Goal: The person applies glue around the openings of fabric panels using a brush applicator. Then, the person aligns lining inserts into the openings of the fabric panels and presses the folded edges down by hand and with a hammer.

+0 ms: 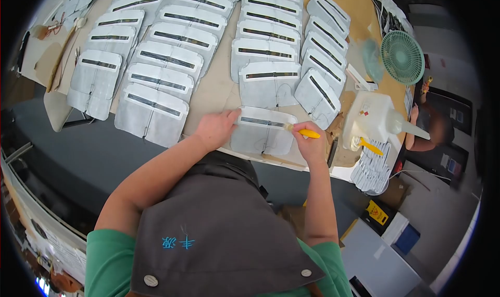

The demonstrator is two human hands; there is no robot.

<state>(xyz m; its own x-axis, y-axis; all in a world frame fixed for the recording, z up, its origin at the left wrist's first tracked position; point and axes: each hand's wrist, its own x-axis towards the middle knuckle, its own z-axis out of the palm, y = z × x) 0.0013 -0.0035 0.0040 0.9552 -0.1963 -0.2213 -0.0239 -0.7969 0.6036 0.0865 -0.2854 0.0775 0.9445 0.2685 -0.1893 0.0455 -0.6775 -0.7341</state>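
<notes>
In front of me at the table's near edge lies a pale grey fabric pouch piece (263, 140) with a dark zipper strip across its upper part and a thin cord hanging down the middle. My right hand (312, 146) grips a brush (311, 134) by its yellow handle, the bristles at the strip's right end. Fingers of my left hand (216, 128) rest flat on the piece's upper left corner. To the right sits a cut-open white plastic jug (367, 114), with a second yellow-handled brush (372, 147) at its opening.
Several similar pieces (166, 81) overlap in rows across the table. A bundle of whitish strips (371, 166) sits at the right edge, and a green plastic basket (402, 57) lies farther back. Another person's arm (440, 127) shows at far right.
</notes>
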